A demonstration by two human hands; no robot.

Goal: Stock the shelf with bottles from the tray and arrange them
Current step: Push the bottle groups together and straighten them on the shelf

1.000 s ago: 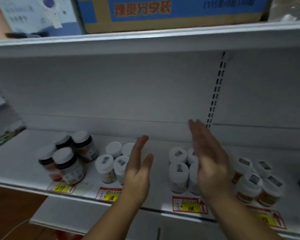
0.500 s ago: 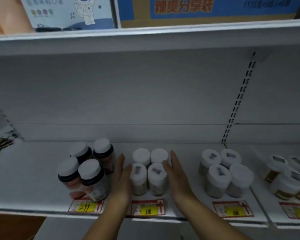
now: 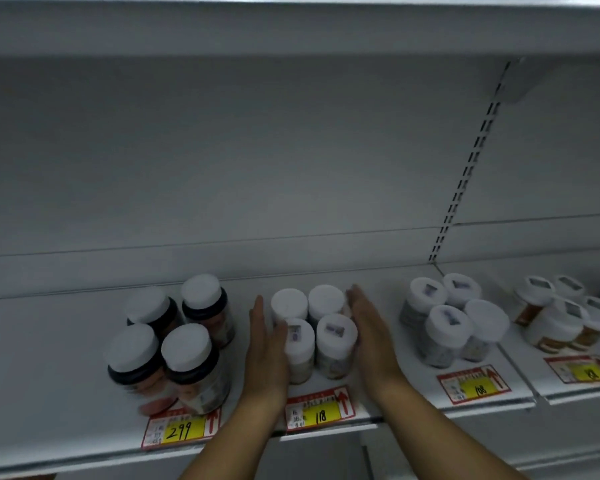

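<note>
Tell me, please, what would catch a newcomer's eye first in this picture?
Two flat, open hands, left hand and right hand, press the sides of a four-bottle cluster of white-capped bottles at the shelf's middle. Left of them stand four dark bottles above a yellow 299 price tag.

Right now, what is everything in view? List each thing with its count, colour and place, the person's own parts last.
dark bottles: four, white caps, shelf left, above the 299 tag.
middle bottles: four, white caps, between both hands, above the 118 tag.
grey bottles: four, white caps, right of middle.
orange-labelled bottles: at least four, far right.
price tags: four, red and yellow, shelf front edge.
shelf: one, white.
slotted upright: one, back wall.
left hand: flat, open, at the cluster's left.
right hand: flat, open, at its right.
</note>
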